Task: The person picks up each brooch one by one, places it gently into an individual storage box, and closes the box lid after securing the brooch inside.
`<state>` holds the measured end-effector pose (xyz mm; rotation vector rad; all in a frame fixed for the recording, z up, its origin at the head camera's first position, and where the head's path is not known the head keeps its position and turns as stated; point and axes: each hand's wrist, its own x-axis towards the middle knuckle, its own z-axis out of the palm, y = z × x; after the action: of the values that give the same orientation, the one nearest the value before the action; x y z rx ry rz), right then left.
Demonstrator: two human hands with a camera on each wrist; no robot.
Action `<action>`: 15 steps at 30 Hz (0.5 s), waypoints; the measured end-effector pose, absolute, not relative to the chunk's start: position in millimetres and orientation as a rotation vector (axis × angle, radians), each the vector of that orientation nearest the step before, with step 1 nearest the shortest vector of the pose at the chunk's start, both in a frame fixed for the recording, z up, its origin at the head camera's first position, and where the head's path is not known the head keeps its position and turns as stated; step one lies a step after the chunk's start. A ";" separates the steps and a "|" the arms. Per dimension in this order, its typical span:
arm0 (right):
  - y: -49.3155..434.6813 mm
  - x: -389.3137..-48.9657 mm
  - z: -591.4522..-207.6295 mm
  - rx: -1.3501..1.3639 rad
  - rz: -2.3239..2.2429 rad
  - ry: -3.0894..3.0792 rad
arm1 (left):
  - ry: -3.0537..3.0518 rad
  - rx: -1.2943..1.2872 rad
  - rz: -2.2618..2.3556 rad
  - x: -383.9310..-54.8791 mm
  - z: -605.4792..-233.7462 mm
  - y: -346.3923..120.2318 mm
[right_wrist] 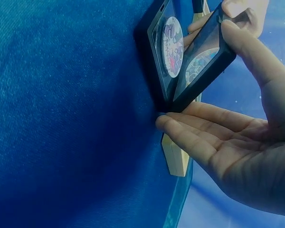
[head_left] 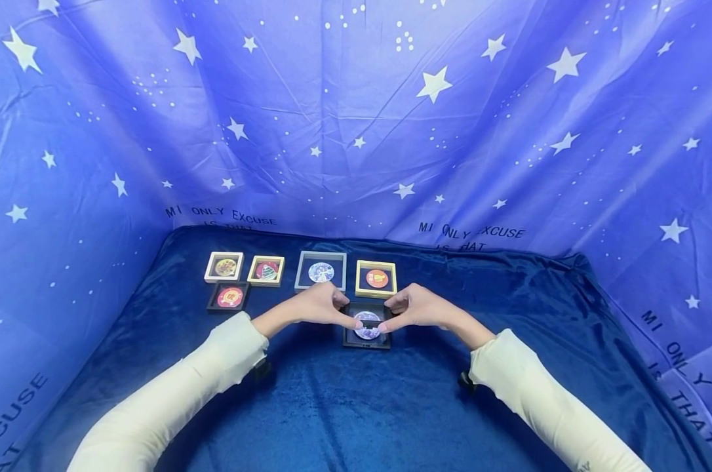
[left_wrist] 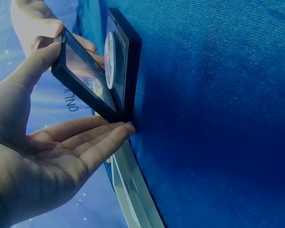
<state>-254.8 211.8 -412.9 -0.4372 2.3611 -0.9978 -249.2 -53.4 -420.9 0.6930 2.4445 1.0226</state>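
Note:
A black square display case (head_left: 366, 345) lies on the blue cloth with its hinged lid (left_wrist: 78, 78) tilted partway up. Inside its base sits a round purple-and-white badge (right_wrist: 172, 47). From the left, my left hand (head_left: 323, 305) holds the case, thumb on the lid's raised edge and fingertips near the hinge corner. My right hand (head_left: 417, 307) mirrors it on the other side, its thumb (right_wrist: 235, 35) on the same raised edge and its fingers reaching to the hinge corner. In the head view the thumbs cover part of the badge.
Behind my hands stand a silver case (head_left: 299, 275) and a gold case (head_left: 375, 294), each with a round badge. Further left are two light gold cases (head_left: 208, 269) and a smaller black case (head_left: 229, 311). Starry purple-blue curtain (head_left: 356, 177) surrounds the velvet-covered table (head_left: 332, 413).

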 end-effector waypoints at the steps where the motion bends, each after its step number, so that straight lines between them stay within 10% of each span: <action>1: 211.5 -254.7 -412.9 -0.444 -0.992 2.365 | 2.438 0.701 1.020 -249.7 -420.6 -53.3; 15: 204.3 -250.0 -410.5 -0.481 -0.852 2.480 | 2.509 0.735 0.901 -245.8 -416.8 -47.6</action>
<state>-250.0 204.3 -410.5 -0.4813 2.4797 -0.8515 -245.8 -47.6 -416.8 0.7352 2.5086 0.9011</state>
